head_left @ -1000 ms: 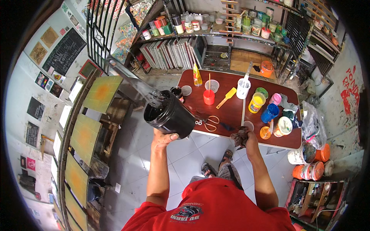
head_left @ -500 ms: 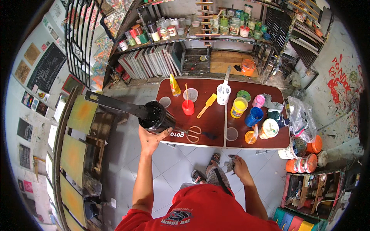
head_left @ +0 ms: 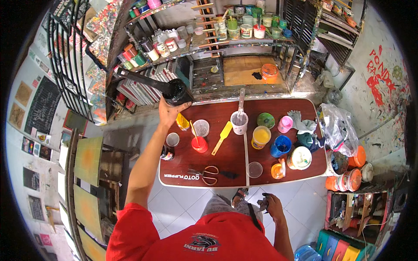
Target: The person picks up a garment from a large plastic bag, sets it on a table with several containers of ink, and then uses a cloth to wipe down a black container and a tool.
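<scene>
My left hand (head_left: pixel 169 114) grips a black pot (head_left: pixel 181 96) from below and the side, fingers wrapped round it. Dark, glossy paint shows inside the pot. A long black handle (head_left: pixel 143 80) sticks out of it, slanting to the far left. The pot is held up over the table's far left corner. Low by my right leg, my right hand (head_left: pixel 274 207) is closed on a crumpled grey rag (head_left: pixel 263 203). Below my left forearm are a yellow pouch (head_left: pixel 182 122), a red cup (head_left: pixel 200 145) with a stick in it, and a small dark bottle (head_left: pixel 167 153).
On the brown folding table (head_left: pixel 230 161) lie scissors (head_left: pixel 210 175) and a yellow spatula (head_left: pixel 222 138). A white tub (head_left: pixel 239 125), a yellow paint tub (head_left: pixel 261 138) and a blue tub (head_left: pixel 281 146) stand rightward. Framed screens (head_left: pixel 143 89) lean under the back shelf. Wooden racks line the left side.
My left hand has carried the black pot forward, from the table's near left side to its far left corner. My body is closer to the table. The rag remains in my right hand.
</scene>
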`<state>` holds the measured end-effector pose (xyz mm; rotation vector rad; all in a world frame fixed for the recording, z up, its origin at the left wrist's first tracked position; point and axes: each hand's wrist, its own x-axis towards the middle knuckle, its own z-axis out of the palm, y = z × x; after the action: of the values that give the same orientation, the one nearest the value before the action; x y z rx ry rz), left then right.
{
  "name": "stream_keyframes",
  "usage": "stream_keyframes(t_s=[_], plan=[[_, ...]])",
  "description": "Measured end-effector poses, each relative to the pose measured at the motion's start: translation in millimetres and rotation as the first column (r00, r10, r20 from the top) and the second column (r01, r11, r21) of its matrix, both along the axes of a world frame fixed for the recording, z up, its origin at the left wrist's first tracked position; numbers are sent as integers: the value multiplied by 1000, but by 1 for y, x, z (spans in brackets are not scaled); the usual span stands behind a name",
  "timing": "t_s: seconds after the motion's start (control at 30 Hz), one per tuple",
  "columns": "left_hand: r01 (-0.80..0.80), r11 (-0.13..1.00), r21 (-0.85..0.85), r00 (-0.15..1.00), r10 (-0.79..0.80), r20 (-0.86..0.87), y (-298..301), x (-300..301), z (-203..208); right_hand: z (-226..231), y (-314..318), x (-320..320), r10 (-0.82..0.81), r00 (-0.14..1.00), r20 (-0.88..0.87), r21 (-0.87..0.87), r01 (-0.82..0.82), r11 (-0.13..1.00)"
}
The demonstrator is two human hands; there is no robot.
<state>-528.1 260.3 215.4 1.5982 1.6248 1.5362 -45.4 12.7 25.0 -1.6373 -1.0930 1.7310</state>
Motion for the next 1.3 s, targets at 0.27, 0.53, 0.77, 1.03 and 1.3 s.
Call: stream_keyframes(t_s=[0.27, 0.53, 0.77, 1.03, 1.3], plan=[[266, 963, -52, 874, -218, 434, 97, -29, -96, 20, -24, 5, -332, 943, 14, -195, 328, 924], [253, 966, -51, 588, -112, 801, 164, -53, -226, 27, -81, -58, -591, 806, 5, -189, 581, 791], [-80, 969, -234, 991, 102, 82, 183, -87, -324, 27, -121, -125, -641, 765, -60, -189, 622, 760], [-145, 958, -246, 985, 115, -131, 170, -103, -364, 35, -111, -149, -680, 720, -141, -150, 663, 733], [-41, 973, -227, 993, 65, 95, 150, -91, -361, 43, -94, -140, -683, 702, -202, -167, 663, 730]])
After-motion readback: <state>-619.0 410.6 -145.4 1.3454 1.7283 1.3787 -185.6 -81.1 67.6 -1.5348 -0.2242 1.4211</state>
